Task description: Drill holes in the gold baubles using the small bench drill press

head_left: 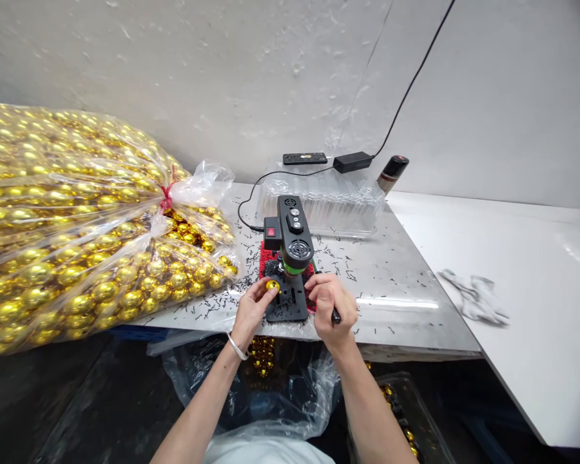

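worktop (396,277): grey, speckled with short black flecks. baubles (80,303): shiny gold, seen through a clear bag tied with a red tie (166,198) at the worktop's left edge. device (296,232): black, green band low down, switch (271,232) red. mat (311,304): red, black-flecked. wristband (238,348): white.

Workshop-type spot, small-item production. Bench machine (296,233) on a metal-topped surface (396,303), dark shavings scattered all around it, power adapter (352,162) on a cable behind. Bulk stock says the same: huge clear bag (77,225) of shiny gold balls at left, stack of clear plastic trays (321,200) at the far side, bare, scuffed wall (251,77) beyond.
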Available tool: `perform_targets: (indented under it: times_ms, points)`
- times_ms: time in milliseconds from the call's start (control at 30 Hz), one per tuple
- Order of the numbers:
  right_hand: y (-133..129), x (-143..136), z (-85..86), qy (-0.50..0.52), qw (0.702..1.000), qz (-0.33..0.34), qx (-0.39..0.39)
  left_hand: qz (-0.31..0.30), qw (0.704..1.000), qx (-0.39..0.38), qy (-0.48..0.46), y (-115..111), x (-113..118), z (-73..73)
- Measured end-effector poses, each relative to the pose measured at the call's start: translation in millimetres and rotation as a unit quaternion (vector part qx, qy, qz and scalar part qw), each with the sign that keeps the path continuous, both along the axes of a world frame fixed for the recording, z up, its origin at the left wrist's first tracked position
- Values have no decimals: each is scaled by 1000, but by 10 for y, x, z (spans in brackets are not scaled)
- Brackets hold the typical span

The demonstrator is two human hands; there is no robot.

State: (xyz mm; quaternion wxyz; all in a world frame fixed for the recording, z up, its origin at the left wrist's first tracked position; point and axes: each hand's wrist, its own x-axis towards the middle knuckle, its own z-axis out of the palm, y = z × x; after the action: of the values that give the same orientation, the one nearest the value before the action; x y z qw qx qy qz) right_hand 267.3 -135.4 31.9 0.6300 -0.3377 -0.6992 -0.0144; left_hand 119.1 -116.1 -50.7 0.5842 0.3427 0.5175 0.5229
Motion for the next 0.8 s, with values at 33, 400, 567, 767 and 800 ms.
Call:
perform_targets:
  times_ms: [33, 400, 567, 767, 800]
  points:
    - [16, 6, 37, -1, 1000, 3, 3, -5, 1000, 17, 20, 23, 26, -41]
    - [11, 14, 89, -15, 1000, -10, -10, -77, 882, 214, 413, 61, 98, -92]
    - [-37, 10, -36, -12, 1000, 0, -10, -69, 869, 244, 425, 73, 114, -184]
    - [-74, 11, -369, -16, 1000, -7, -26, -63, 877, 240, 412, 84, 124, -224]
    - [-70, 13, -424, -20, 1000, -9, -20, -62, 876, 240, 413, 82, 125, -218]
